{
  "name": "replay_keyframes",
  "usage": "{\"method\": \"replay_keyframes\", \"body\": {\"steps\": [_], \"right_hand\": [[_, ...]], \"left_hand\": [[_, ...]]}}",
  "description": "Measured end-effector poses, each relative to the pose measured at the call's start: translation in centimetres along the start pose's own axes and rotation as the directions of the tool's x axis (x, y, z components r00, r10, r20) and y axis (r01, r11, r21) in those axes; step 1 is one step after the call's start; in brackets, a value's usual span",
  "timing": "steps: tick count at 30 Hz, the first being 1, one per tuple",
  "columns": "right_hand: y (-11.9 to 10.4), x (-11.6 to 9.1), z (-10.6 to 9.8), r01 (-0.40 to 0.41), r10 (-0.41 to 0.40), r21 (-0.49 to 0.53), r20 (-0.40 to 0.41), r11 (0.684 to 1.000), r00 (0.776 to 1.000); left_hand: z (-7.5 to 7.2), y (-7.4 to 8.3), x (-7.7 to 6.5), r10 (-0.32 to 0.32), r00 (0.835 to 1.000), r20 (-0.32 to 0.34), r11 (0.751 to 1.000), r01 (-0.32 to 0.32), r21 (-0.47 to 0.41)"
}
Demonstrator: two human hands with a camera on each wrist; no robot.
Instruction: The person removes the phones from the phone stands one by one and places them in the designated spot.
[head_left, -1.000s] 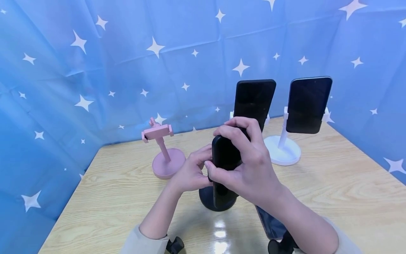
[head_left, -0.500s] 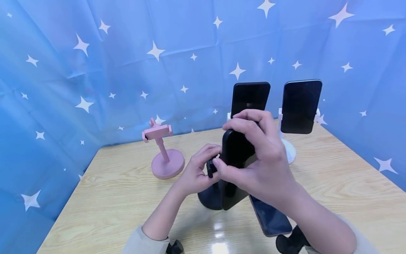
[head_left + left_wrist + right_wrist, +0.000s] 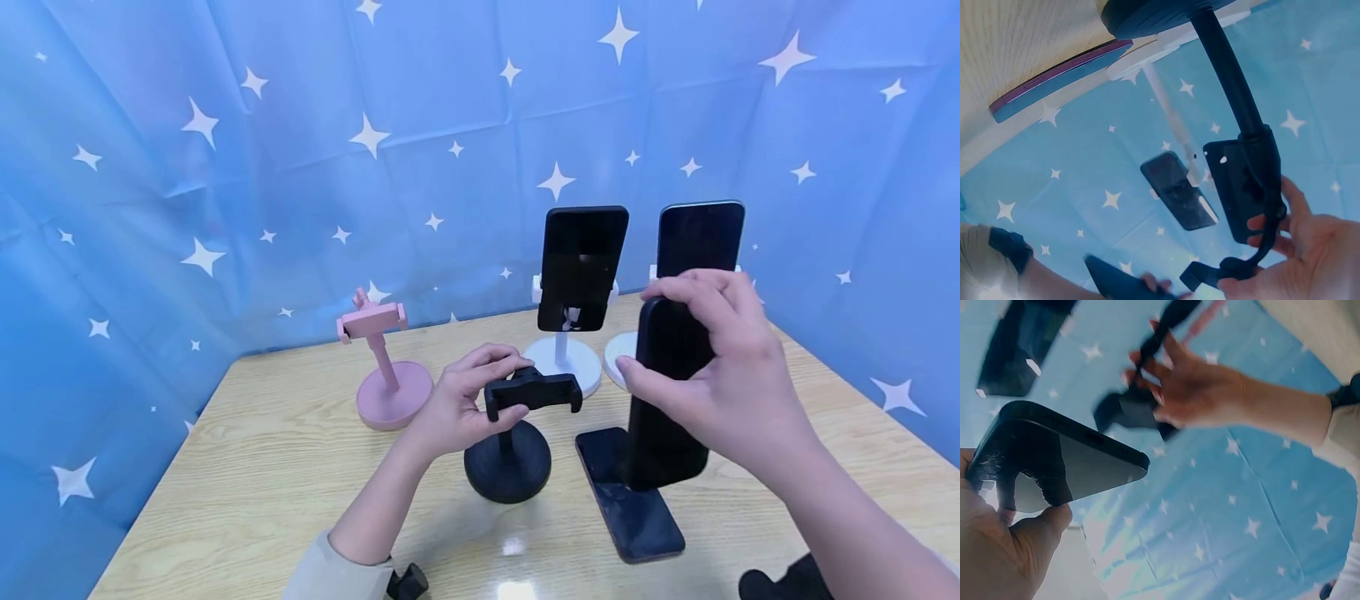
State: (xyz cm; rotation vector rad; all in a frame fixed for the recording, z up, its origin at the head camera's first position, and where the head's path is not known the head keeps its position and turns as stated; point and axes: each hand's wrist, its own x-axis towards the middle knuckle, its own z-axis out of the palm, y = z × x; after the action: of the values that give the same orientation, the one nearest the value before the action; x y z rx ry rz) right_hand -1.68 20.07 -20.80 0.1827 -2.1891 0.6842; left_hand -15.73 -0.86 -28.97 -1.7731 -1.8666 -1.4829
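Observation:
My left hand [image 3: 468,404] grips the left end of the clamp on a black phone stand [image 3: 534,392], thumb below and fingers behind it. The clamp holds no phone, and its round base stands on the table. To the right, my right hand [image 3: 723,358] holds a black smartphone [image 3: 667,417] upright by its long edges, thumb on the near side and fingers over the top. This phone is apart from the black stand and overlaps a second dark phone [image 3: 637,521] lying flat on the table. In the right wrist view the held phone [image 3: 1054,462] shows its end edge.
Behind, two white stands each carry an upright phone: one phone [image 3: 583,267] near the middle, another phone [image 3: 701,237] further right, partly behind my right hand. A pink phone stand [image 3: 382,358] without a phone stands at the left. A blue star-patterned cloth [image 3: 420,167] hangs beyond the wooden table [image 3: 247,467].
My right hand has moved right with the smartphone, away from the black stand, whose clamp now shows. My left hand stays at the clamp. The head view has shifted slightly.

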Motion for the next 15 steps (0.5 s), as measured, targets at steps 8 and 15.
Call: {"method": "replay_keyframes", "body": {"steps": [8,15], "right_hand": [[3.9,-1.4,-0.1,-0.124,0.136,-0.101,0.118,0.987,0.984],[7.8,-2.7,0.9,-0.201,0.25,-0.192,0.277,0.961,0.928]], "left_hand": [[-0.1,-0.1,0.2,0.015,1.0,0.0,0.999,-0.015,-0.035],[-0.6,-0.4,0.7,0.035,0.999,-0.023,0.999,-0.036,-0.033]]}}
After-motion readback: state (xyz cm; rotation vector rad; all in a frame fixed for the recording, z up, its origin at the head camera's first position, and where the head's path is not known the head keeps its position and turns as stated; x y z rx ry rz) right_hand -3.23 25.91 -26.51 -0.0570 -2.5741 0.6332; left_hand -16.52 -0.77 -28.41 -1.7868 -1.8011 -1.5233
